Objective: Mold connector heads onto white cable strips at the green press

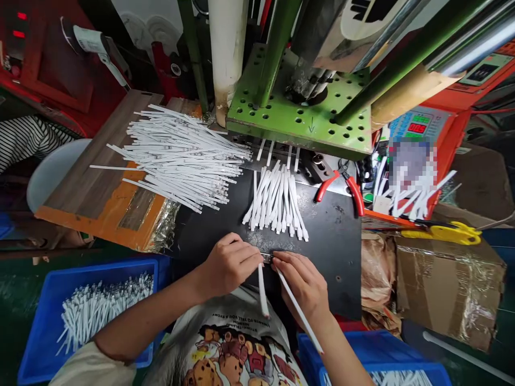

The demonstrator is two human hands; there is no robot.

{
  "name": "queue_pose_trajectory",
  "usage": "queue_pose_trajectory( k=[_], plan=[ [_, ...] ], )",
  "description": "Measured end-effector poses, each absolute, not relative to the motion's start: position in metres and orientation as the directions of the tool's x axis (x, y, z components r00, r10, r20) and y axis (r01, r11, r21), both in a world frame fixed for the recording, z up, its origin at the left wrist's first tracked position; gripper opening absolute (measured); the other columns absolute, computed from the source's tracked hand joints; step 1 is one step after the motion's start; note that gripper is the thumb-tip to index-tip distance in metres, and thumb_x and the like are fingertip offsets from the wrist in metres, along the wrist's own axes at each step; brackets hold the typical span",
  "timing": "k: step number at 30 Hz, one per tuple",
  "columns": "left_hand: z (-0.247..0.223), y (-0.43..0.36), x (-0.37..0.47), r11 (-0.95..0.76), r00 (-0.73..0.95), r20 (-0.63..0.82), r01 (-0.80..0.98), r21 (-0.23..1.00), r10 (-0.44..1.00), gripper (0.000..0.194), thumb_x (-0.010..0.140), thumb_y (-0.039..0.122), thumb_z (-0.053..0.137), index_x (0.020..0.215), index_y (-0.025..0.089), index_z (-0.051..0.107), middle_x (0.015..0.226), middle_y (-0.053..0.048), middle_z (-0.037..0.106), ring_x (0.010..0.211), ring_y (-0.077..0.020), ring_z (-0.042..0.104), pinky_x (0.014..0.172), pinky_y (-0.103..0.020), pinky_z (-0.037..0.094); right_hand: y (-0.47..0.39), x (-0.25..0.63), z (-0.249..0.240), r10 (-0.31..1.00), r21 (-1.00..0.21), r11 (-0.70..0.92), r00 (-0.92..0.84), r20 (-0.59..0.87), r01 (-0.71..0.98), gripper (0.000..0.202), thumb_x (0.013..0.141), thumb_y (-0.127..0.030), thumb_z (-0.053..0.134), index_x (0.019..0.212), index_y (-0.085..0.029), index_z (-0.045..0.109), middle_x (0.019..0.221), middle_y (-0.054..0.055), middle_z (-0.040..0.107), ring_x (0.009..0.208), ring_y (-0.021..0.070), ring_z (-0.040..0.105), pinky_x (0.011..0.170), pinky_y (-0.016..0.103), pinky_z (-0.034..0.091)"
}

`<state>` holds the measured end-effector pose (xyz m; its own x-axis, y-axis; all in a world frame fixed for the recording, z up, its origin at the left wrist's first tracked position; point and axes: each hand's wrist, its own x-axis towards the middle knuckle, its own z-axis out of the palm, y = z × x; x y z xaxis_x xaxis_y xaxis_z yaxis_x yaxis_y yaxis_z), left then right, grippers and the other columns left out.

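Observation:
My left hand (233,262) is closed at the near edge of the black work plate (322,220), its fingers pinching the end of a short white strip (263,292). Beside it, my right hand (303,281) is closed on another white strip (300,311) that slants down over the wrist. Between the fingertips of both hands lies a small metal piece (266,258), partly hidden. Just beyond the hands, a fanned group of white strips (277,198) rests on the plate. A larger pile of white strips (181,155) spreads to the left.
A green perforated press plate (300,120) stands ahead. Red-handled pliers (341,182) lie right of the strips, with yellow scissors (446,233) on a cardboard box (446,289). Blue bins (46,321) with strips sit low at both sides.

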<state>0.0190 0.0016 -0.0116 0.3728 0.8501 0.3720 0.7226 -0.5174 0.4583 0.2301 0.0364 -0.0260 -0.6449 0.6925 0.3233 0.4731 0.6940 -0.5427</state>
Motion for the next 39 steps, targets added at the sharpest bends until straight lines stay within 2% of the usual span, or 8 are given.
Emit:
queue_pose_trajectory(
  k=[4,10,19,25,27,30,34,39],
  plan=[
    [-0.011,0.001,0.015,-0.511,0.387,0.352,0.758,0.405,0.853,0.014,0.095,0.012,0.05,0.09,0.014,0.063,0.09,-0.005,0.072,0.083,-0.0151,0.067,0.074,-0.033,0.043,0.035,0.226,-0.024,0.695,-0.55,0.694,-0.63,0.345,0.465,0.02,0.09,-0.008,0.052,0.101,-0.019,0.065,0.099,0.008,0.071,0.093,0.0202,0.066,0.084,0.035,0.054],
    [-0.026,0.003,0.012,-0.506,0.314,0.403,0.633,0.587,0.86,0.011,0.096,0.015,0.051,0.096,0.016,0.062,0.094,-0.004,0.073,0.085,-0.0135,0.067,0.076,-0.031,0.043,0.033,0.222,-0.02,0.701,-0.541,0.694,-0.618,0.355,0.475,0.018,0.091,-0.007,0.053,0.099,-0.019,0.063,0.097,0.008,0.071,0.091,0.0198,0.066,0.08,0.034,0.055],
    [-0.026,-0.002,0.009,-0.524,0.386,0.363,0.708,0.473,0.848,0.013,0.096,0.015,0.049,0.099,0.015,0.062,0.098,-0.008,0.072,0.095,-0.0189,0.066,0.079,-0.035,0.042,0.032,0.226,-0.018,0.719,-0.554,0.672,-0.614,0.327,0.492,0.02,0.093,-0.009,0.05,0.098,-0.02,0.066,0.098,0.009,0.072,0.092,0.0197,0.066,0.081,0.034,0.056],
    [-0.027,-0.002,0.017,-0.521,0.397,0.346,0.726,0.448,0.85,0.011,0.096,0.017,0.051,0.097,0.016,0.062,0.096,-0.006,0.071,0.095,-0.0179,0.065,0.079,-0.035,0.043,0.083,0.217,0.008,0.501,-0.557,0.72,-0.865,0.005,0.414,0.037,0.088,-0.001,0.044,0.109,-0.02,0.068,0.101,0.007,0.069,0.088,0.0168,0.066,0.079,0.029,0.053],
    [-0.023,-0.003,0.011,-0.526,0.403,0.346,0.73,0.436,0.847,0.012,0.096,0.019,0.053,0.104,0.016,0.062,0.101,-0.006,0.071,0.102,-0.0191,0.063,0.084,-0.035,0.044,0.112,0.189,0.015,0.506,-0.505,0.736,-0.862,-0.03,0.45,0.036,0.089,-0.002,0.044,0.111,-0.018,0.069,0.097,0.008,0.068,0.085,0.0168,0.064,0.076,0.027,0.051],
    [-0.015,-0.004,-0.02,-0.456,0.343,0.329,0.804,0.381,0.88,0.016,0.097,0.019,0.053,0.11,0.016,0.06,0.103,-0.006,0.069,0.101,-0.0195,0.062,0.088,-0.035,0.044,0.156,0.131,0.016,0.575,-0.385,0.752,-0.818,-0.015,0.535,0.029,0.094,-0.009,0.046,0.107,-0.015,0.071,0.096,0.009,0.065,0.089,0.0185,0.062,0.075,0.026,0.046],
    [-0.01,0.002,-0.088,-0.238,0.19,0.255,0.955,0.174,0.948,0.016,0.095,0.014,0.052,0.106,0.018,0.063,0.103,-0.008,0.067,0.099,-0.023,0.058,0.086,-0.038,0.043,0.191,0.067,0.005,0.61,-0.216,0.762,-0.789,-0.077,0.61,0.027,0.095,-0.012,0.044,0.104,-0.013,0.07,0.103,0.012,0.064,0.094,0.0208,0.062,0.076,0.027,0.043],
    [-0.013,0.022,-0.128,-0.298,0.289,0.18,0.954,0.027,0.94,0.015,0.097,0.018,0.05,0.092,0.021,0.063,0.092,-0.005,0.068,0.092,-0.0225,0.059,0.081,-0.038,0.039,0.187,0.046,0.008,0.619,-0.163,0.765,-0.781,-0.084,0.623,0.03,0.091,-0.004,0.042,0.113,-0.007,0.063,0.109,0.018,0.063,0.098,0.0251,0.06,0.08,0.031,0.043]
  ],
)
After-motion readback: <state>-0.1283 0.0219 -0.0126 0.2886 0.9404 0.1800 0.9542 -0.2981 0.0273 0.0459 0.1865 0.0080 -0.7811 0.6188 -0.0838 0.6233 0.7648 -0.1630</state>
